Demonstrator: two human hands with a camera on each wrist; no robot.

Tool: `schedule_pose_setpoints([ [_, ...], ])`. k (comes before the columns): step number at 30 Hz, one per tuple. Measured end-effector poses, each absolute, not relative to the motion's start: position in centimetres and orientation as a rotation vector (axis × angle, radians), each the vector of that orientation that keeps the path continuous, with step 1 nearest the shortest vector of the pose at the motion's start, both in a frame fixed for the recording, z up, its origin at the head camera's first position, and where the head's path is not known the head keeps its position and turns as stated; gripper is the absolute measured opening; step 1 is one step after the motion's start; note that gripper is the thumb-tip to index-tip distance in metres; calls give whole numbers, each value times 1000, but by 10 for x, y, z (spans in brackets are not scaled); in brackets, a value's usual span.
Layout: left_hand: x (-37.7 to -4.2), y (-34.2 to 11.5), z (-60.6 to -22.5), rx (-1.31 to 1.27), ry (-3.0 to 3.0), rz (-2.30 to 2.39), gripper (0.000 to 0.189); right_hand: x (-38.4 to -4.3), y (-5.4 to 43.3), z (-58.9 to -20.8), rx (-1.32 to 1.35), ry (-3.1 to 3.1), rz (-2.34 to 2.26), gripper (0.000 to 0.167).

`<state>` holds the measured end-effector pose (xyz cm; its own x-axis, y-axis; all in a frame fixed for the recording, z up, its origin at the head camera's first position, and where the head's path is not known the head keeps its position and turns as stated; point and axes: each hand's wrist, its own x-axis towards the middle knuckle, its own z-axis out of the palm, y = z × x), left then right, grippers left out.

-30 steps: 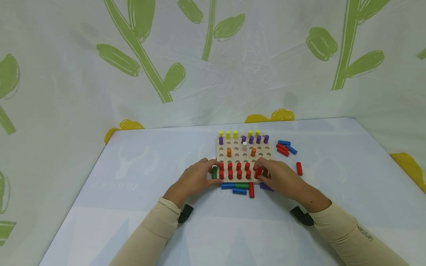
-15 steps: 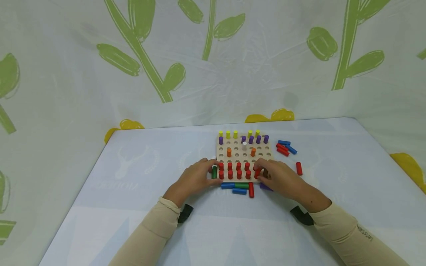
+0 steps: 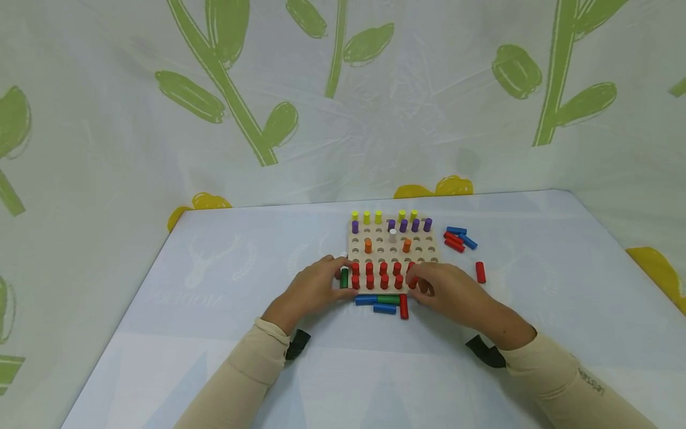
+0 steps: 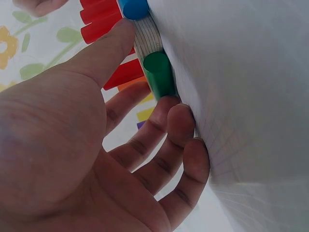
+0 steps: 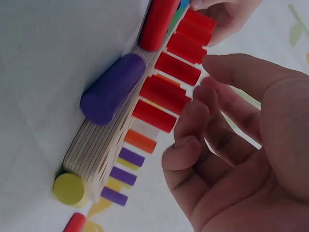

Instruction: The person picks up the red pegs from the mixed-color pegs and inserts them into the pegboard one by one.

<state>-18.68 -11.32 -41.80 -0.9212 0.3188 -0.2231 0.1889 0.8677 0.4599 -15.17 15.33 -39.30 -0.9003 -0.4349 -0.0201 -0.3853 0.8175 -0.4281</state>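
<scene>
In the head view a wooden pegboard (image 3: 393, 255) lies on the table, with red pegs (image 3: 384, 282) standing in its two front rows. My left hand (image 3: 316, 283) grips the board's left edge, thumb near the front corner and fingers bent along the side. A green peg (image 4: 159, 72) lies against that side, near the left fingertips. My right hand (image 3: 450, 292) is at the right end of the front red row, partly hiding the last pegs. In the right wrist view its loosely curled fingers hold no peg; they are close to the red peg ends (image 5: 166, 94).
Yellow, purple, orange and white pegs (image 3: 393, 235) stand further back in the board. Loose blue pegs (image 3: 384, 308), a green one and a red peg (image 3: 404, 306) lie along its front. A purple peg (image 5: 113, 89) leans there. Red and blue pegs (image 3: 455, 238) lie to the right.
My right hand has rolled slightly and shifted, and it now covers the purple peg in the head view. The red peg in its fingers has been let go in the board. The left hand stays.
</scene>
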Motion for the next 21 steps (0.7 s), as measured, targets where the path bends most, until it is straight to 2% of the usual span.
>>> schedule_pose_setpoints([
  [21, -186, -113, -417, 381, 2751, 623, 67, -148, 146, -402, -664, 2793, -476, 30],
])
